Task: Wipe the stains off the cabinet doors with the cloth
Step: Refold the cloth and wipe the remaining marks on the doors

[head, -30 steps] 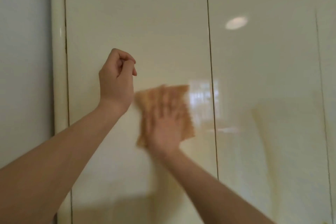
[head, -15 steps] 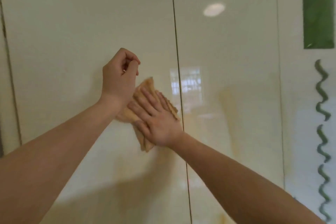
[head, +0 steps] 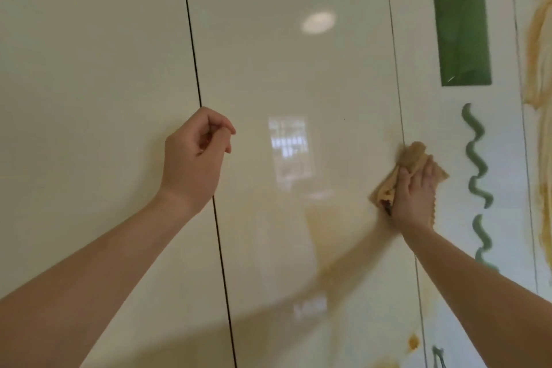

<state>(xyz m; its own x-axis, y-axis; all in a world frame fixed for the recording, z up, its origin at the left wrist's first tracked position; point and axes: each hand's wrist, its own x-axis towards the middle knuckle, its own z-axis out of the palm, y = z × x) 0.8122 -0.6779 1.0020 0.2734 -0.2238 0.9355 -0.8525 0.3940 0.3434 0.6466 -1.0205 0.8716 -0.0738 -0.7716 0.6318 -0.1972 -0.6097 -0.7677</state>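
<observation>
While the right hand [head: 413, 197] presses the cloth [head: 413, 155] flat, fingers straight, against the cabinet doors [head: 298, 69] at a seam at middle right of the frame, the left hand [head: 194, 158] is raised near the centre, fingers curled and holding nothing. Right of the cloth runs a green wavy stain [head: 475, 158].

Cabinet doors [head: 283, 69]: cream, high-gloss, smooth like lacquer or laminate, with sharp reflections across the panels.
Cloth [head: 413, 154]: soft woven fabric, tan-orange, matt, crumpled, zigzag-cut along one edge.
Green squiggle [head: 479, 169]: thick, matt, paste-like smear on the gloss.
Yellow-orange stains [head: 537, 69]: thin, streaky, dull film over the shine.
Green panel [head: 461, 24]: glossy, glass-like, reflective.
</observation>
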